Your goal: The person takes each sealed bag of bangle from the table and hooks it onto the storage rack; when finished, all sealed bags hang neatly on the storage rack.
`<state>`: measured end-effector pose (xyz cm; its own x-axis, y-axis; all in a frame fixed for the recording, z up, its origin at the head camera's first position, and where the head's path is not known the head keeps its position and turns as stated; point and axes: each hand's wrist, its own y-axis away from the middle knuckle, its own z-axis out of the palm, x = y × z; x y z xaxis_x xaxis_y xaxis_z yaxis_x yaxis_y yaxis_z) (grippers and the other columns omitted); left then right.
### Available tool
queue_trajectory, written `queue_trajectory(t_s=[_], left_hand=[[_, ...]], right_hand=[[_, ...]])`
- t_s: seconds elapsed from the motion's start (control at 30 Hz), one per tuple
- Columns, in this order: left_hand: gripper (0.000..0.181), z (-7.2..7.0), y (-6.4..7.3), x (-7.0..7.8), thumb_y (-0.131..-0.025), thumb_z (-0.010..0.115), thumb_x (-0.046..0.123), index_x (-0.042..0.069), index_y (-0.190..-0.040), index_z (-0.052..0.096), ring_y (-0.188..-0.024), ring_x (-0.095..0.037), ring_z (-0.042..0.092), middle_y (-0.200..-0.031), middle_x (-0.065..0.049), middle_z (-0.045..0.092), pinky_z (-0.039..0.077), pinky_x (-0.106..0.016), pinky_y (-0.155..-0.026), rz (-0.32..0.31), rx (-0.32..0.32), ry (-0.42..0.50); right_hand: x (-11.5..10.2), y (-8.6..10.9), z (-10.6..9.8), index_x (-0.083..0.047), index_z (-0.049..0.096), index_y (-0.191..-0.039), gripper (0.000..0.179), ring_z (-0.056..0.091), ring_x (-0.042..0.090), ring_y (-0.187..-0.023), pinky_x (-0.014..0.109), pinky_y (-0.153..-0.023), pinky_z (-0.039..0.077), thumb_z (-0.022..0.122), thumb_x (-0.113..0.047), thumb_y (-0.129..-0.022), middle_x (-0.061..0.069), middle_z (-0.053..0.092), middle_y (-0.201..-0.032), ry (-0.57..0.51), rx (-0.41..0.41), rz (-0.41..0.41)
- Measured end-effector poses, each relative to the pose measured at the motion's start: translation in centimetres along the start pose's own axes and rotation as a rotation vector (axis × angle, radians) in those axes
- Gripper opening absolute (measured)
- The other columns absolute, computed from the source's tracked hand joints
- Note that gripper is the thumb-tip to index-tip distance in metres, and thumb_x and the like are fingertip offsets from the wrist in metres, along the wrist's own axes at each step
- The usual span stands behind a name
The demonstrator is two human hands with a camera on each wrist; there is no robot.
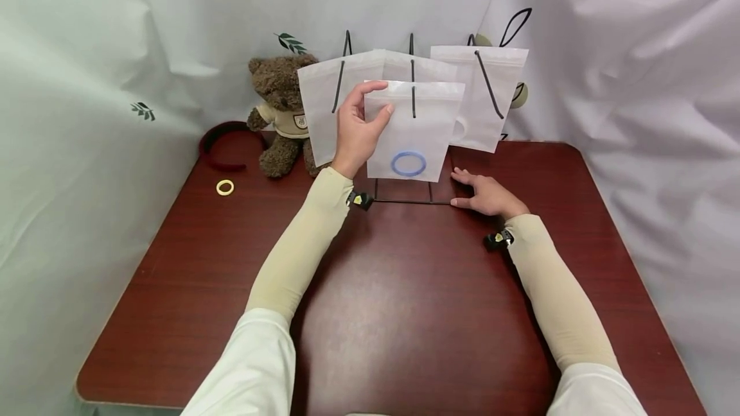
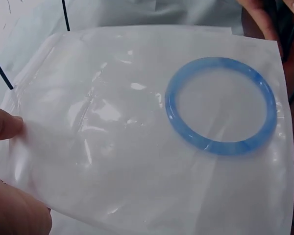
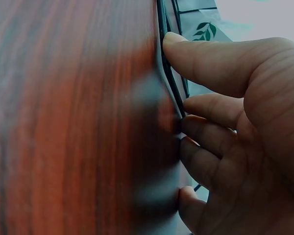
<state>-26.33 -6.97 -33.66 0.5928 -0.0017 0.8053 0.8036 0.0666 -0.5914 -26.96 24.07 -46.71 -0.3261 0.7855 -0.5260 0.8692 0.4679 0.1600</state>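
Note:
My left hand (image 1: 360,127) is at the upper left corner of the front translucent zip pouch (image 1: 388,140), which hangs from a black hook. Thumb and index finger are apart, with the fingertips overlapping the pouch's top edge. A blue bangle (image 2: 220,148) shows low in this pouch. Down at the right, my right hand (image 1: 487,194) rests on the table with fingers extended. Its thumb tip meets the black wire base (image 1: 405,201) of the rack; in the right wrist view the thumb (image 3: 201,61) lies against a black bar.
More pouches hang behind, including a left one (image 1: 320,108) and a right one (image 1: 497,88). A brown teddy bear (image 1: 280,82) sits at the back left. Near it lie a dark red headband (image 1: 207,140) and a yellow ring (image 1: 219,187) on the reddish table (image 1: 370,307). White curtains surround the table.

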Motion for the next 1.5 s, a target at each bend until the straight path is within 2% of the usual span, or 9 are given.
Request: queue_trajectory(t_s=[0.07, 0.2, 0.33, 0.47, 0.67, 0.9, 1.1, 1.27, 1.5], left_hand=[[0.034, 0.2, -0.3, -0.4, -0.088, 0.070, -0.003, -0.001, -0.122, 0.066, -0.110, -0.003, 0.061, -0.128, -0.014, 0.065, 0.044, -0.021, -0.076, 0.008, 0.018, 0.003], [0.034, 0.8, -1.1, -1.9, -0.088, 0.069, -0.004, 0.000, -0.122, 0.066, -0.120, -0.002, 0.058, -0.128, -0.014, 0.065, 0.039, -0.022, -0.069, 0.024, 0.055, 0.004], [0.034, 1.4, -2.0, -3.3, -0.088, 0.069, -0.004, 0.002, -0.121, 0.067, -0.128, -0.002, 0.055, -0.128, -0.013, 0.066, 0.044, -0.020, -0.082, 0.033, 0.096, 0.004], [0.034, 1.7, -2.4, -3.1, -0.088, 0.069, -0.005, 0.002, -0.121, 0.067, -0.129, -0.001, 0.054, -0.129, -0.012, 0.066, 0.044, -0.020, -0.097, 0.016, 0.122, 0.014], [0.035, 1.6, -1.9, -1.5, -0.086, 0.067, -0.009, -0.004, -0.120, 0.065, -0.126, -0.003, 0.056, -0.128, -0.018, 0.065, 0.042, -0.023, -0.108, 0.024, 0.130, 0.051], [0.036, 1.2, -1.3, -0.9, -0.088, 0.067, -0.005, -0.001, -0.123, 0.065, -0.126, -0.007, 0.057, -0.130, -0.014, 0.064, 0.046, -0.027, -0.101, -0.003, 0.140, 0.012], [0.038, 0.6, -1.2, -1.8, -0.092, 0.070, 0.009, 0.016, -0.129, 0.064, -0.121, -0.007, 0.055, -0.141, 0.002, 0.058, 0.043, -0.025, -0.103, -0.096, 0.159, -0.133], [0.036, 0.0, -0.6, -2.7, -0.093, 0.070, 0.016, 0.020, -0.129, 0.064, -0.126, -0.008, 0.054, -0.138, 0.004, 0.059, 0.043, -0.026, -0.108, -0.082, 0.168, -0.170], [0.027, -0.9, 1.9, -2.3, -0.094, 0.066, 0.015, 0.015, -0.121, 0.068, -0.118, -0.018, 0.056, -0.124, -0.006, 0.058, 0.047, -0.037, -0.102, -0.137, 0.170, -0.201]], right_hand=[[0.0, 0.0, 0.0, -0.010, 0.036, -0.156, 0.081, 0.024, 0.033, -0.155, 0.052, -0.122, 0.024, 0.073, -0.039, -0.091, 0.014, 0.030, -0.164, 0.003, -0.007, -0.003], [0.1, 0.0, -0.1, -0.012, 0.036, -0.157, 0.081, 0.024, 0.033, -0.155, 0.052, -0.122, 0.024, 0.073, -0.040, -0.091, 0.011, 0.030, -0.165, 0.024, -0.018, 0.005], [0.1, 0.2, -0.2, -0.013, 0.036, -0.157, 0.081, 0.025, 0.033, -0.154, 0.052, -0.122, 0.024, 0.073, -0.040, -0.091, 0.010, 0.031, -0.164, 0.037, -0.015, 0.003], [-0.2, 0.4, -0.1, -0.012, 0.037, -0.156, 0.080, 0.025, 0.033, -0.154, 0.053, -0.122, 0.024, 0.074, -0.040, -0.091, 0.011, 0.031, -0.164, 0.025, -0.010, -0.002], [-0.4, 0.5, 0.0, -0.012, 0.037, -0.156, 0.079, 0.024, 0.033, -0.155, 0.053, -0.122, 0.024, 0.074, -0.037, -0.091, 0.011, 0.031, -0.164, 0.011, -0.009, -0.002], [-0.4, 0.7, 0.0, -0.012, 0.036, -0.157, 0.080, 0.025, 0.033, -0.154, 0.053, -0.122, 0.024, 0.073, -0.039, -0.091, 0.011, 0.029, -0.165, 0.011, -0.018, 0.005], [-0.3, 0.6, -0.1, -0.011, 0.036, -0.157, 0.080, 0.025, 0.033, -0.154, 0.053, -0.122, 0.024, 0.073, -0.038, -0.092, 0.012, 0.029, -0.165, 0.021, -0.012, 0.001], [-0.3, 0.9, 0.2, -0.008, 0.036, -0.156, 0.078, 0.026, 0.036, -0.153, 0.055, -0.121, 0.025, 0.070, -0.039, -0.094, 0.018, 0.029, -0.164, 0.040, -0.004, 0.003], [-1.9, 2.4, 0.9, -0.012, 0.042, -0.154, 0.078, 0.041, 0.035, -0.145, 0.055, -0.116, 0.035, 0.062, -0.057, -0.094, 0.014, 0.045, -0.157, 0.061, 0.140, -0.001]])
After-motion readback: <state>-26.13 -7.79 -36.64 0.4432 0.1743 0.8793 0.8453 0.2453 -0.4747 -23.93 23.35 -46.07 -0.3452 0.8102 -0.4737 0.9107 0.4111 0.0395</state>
